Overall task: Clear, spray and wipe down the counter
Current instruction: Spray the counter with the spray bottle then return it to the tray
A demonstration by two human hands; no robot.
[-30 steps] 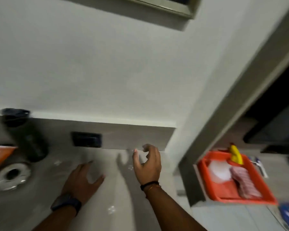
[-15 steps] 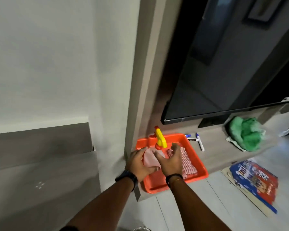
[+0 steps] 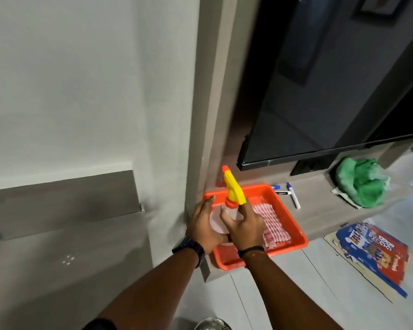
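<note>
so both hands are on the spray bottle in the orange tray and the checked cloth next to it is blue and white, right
Not quite: the checked cloth is red and white, not blue and white, as the head view shows. The rest holds: the left hand and right hand are both on the spray bottle in the orange tray, with the cloth beside it.

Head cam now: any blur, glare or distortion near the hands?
Head view: hands and spray bottle fairly sharp; wide-angle lens slants the wall edges and TV; dim reflections on the dark screen, no hard glare; green cloth and the box on the floor slightly smeared near the right edge.
</note>
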